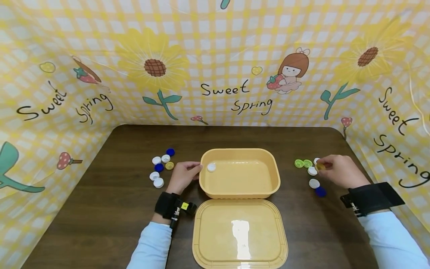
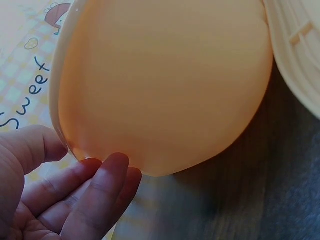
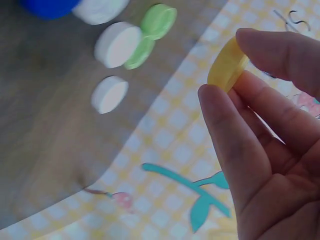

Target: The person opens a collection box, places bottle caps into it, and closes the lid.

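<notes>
In the head view my left hand [image 1: 183,176] is at the left end of a yellow plastic box [image 1: 240,192], thumb and fingertips at its rim. The left wrist view shows the fingers [image 2: 107,185] against the box's outer wall. One white bottle cap [image 1: 211,167] lies inside the box near that end. On the right side, my right hand [image 1: 344,172] pinches a yellow bottle cap [image 3: 228,64] between thumb and fingertips, held above the other caps. Beneath and around it lie green caps [image 1: 299,163], white caps [image 1: 314,183] and a dark blue cap [image 1: 320,192].
A yellow lid [image 1: 215,235] lies flat in front of the box. Left of the box is a loose group of white caps [image 1: 158,182], blue caps [image 1: 170,152] and a yellow cap [image 1: 169,166]. A checked, printed cloth [image 1: 215,56] surrounds the brown table [image 1: 100,209].
</notes>
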A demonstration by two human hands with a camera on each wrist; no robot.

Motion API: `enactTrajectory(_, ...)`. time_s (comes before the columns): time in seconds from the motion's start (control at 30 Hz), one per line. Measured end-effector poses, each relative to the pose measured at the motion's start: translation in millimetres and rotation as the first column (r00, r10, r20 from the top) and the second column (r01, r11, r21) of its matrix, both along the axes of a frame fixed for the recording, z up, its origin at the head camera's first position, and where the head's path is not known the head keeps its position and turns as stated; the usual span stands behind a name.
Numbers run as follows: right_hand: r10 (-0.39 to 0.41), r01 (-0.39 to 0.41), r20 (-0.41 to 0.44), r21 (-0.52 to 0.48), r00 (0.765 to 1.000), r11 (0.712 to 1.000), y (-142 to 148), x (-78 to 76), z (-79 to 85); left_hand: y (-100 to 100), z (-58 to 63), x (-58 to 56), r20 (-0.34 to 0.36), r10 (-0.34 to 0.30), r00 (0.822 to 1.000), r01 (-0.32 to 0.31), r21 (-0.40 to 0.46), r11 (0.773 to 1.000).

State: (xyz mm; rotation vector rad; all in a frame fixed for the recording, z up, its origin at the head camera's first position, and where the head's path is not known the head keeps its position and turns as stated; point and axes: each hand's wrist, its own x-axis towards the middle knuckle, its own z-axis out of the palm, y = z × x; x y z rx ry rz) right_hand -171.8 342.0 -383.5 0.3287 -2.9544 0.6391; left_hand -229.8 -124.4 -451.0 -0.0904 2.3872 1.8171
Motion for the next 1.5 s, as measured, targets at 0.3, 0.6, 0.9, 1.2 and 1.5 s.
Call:
enactTrajectory(0.3,0.047,-0.046,0.012,-0.044,0.999,0.998,-33.0,-11.8,18.2,-1.0,-0.3,2.0,0.011,0.008,1.000,-0.008,-0.003,1.000)
enactTrajectory(0.6,0.110,-0.111,-0.014,-0.057,0.994,0.992,-62.2,-21.9,29.0,0.1,0.0,2.3,0.000,0.007,1.000,-0.007,0.012,1.000)
enactTrajectory(0.9,0.173,-0.172,0.000,-0.079,0.985,0.982,-96.2,-37.7,34.2,-0.7,-0.9,2.4,-0.002,0.008,1.000,-0.008,0.034,0.999)
enactTrajectory(1.2,0.233,-0.232,-0.006,-0.065,0.973,0.970,-127.9,-49.8,34.7,1.4,2.2,2.9,-0.007,0.013,1.000,-0.013,0.040,0.999)
enactTrajectory(1.5,0.288,-0.287,-0.003,-0.078,0.958,0.955,-155.5,-58.0,34.0,0.1,3.5,2.9,-0.010,0.012,1.000,-0.012,0.042,0.999)
